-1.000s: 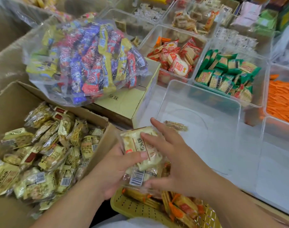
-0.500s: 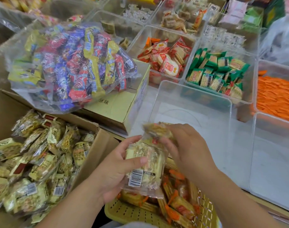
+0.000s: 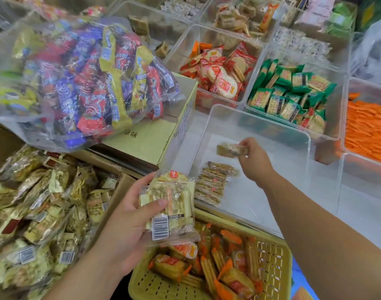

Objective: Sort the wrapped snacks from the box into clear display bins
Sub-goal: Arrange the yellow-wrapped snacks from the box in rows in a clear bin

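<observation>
Right hand (image 3: 253,158) pinches one wrapped bar (image 3: 228,149) over the clear bin (image 3: 256,124), long axis left-right, just beyond the row of bars (image 3: 213,182) on its floor. Left hand (image 3: 129,226) grips the multipack (image 3: 170,204) nearer me, beside the box (image 3: 120,189). I'd release straight down.
</observation>
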`<state>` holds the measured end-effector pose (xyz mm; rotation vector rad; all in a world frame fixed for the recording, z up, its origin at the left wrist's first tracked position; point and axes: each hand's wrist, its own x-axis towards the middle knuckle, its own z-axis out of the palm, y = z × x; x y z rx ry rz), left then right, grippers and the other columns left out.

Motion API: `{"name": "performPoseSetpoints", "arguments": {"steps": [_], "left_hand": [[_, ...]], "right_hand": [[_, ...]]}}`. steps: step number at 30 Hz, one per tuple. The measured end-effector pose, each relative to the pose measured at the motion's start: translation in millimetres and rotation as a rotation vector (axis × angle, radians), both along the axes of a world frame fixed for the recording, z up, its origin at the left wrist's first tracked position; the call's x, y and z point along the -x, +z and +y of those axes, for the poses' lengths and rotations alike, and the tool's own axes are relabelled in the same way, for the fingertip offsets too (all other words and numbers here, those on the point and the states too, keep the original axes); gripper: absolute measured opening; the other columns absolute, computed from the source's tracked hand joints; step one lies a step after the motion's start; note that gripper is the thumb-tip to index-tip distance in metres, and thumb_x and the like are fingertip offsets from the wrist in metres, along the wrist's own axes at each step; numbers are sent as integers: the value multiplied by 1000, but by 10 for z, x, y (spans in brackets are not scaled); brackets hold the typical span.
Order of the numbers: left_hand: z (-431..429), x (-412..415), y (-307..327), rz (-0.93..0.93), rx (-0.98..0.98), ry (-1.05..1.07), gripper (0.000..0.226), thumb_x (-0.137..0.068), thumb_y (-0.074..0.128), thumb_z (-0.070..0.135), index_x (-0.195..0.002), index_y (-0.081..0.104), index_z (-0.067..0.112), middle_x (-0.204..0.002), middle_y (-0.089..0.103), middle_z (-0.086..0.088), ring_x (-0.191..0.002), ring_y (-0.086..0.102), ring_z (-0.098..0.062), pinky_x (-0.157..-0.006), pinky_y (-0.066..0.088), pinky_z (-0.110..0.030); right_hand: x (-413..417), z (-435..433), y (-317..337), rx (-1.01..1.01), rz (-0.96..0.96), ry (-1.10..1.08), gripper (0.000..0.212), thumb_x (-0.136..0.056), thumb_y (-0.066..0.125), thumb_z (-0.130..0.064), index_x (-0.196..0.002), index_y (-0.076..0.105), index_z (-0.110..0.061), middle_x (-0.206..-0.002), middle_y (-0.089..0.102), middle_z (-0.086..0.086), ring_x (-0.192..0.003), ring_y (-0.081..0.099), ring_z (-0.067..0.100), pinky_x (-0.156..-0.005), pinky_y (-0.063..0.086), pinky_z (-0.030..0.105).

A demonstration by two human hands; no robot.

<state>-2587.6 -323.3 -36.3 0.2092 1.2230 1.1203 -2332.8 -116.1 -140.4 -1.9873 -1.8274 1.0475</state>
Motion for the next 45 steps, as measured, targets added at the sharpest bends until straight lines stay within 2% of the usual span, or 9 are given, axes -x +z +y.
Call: {"name": "performPoseSetpoints", "arguments": {"steps": [8,13,17,22,29,36,40,43,45], "left_hand": [[40,28,-29,10,32,21,60,-77,76,7,-127,67,40,-124,75,-9,-108,73,-42,-87,55,-71],[78,1,-32,10,31,22,61,-74,78,10,-126,68,41,-124,75,-7,-107,74,-38,-85,60,-62],[107,-32,-20,-23,42,40,62,-72,78,10,-129,67,32,-122,75,-13,-105,74,-42,-86,58,-67],[122,-66,-2,-37,75,44,56,-73,74,11,-128,66,12,-116,75,-21,-100,75,-43,-77,62,-60],[75,-83,-34,-89,41,67,63,-66,73,-5,-120,66,29,-116,76,-17,-96,76,-40,-67,61,-53],[61,-308,5,-71,2,87,64,-62,85,10,-121,68,29,-117,76,-15,-100,76,-37,-72,61,-52],[31,-389,66,-39,-34,-3,68,-57,96,39,-120,72,33,-119,75,-13,-97,77,-30,-67,62,-43],[5,-406,103,-13,-30,2,83,-66,86,67,-135,64,26,-129,71,-16,-112,71,-35,-77,62,-43],[-10,-397,91,43,-33,26,69,-79,74,66,-135,64,28,-129,71,-15,-111,72,-35,-76,62,-41]], "right_hand": [[126,-69,-231,415,394,-50,30,-101,47,-38,-130,51,-44,-119,61,-4,-105,62,18,-78,61,42],[264,-69,-274,368,267,108,30,-104,51,-40,-132,53,-34,-122,63,3,-103,63,22,-80,59,40],[266,-77,-289,367,140,235,48,-106,44,-40,-153,36,-36,-150,49,6,-124,51,26,-93,44,34],[266,-150,-52,188,-45,315,66,-104,46,-50,-161,20,-31,-166,27,3,-150,30,27,-120,28,46],[354,-1160,855,-78,501,207,42,-91,54,-60,-132,54,-50,-132,55,-24,-118,55,-4,-86,48,11],[441,-1731,1023,-260,265,556,103,-64,79,-73,-152,31,-51,-166,6,-16,-151,22,13,-114,35,39],[449,-1735,1008,-578,186,535,69,-79,82,-43,-141,59,-27,-152,48,1,-137,46,29,-108,44,50],[375,-1693,1061,-499,359,432,47,-94,62,-50,-137,62,-31,-141,58,-15,-130,54,11,-107,45,30],[334,-1686,1138,-315,533,274,35,-97,54,-53,-130,61,-46,-128,64,-26,-120,59,-1,-95,47,14]]}}
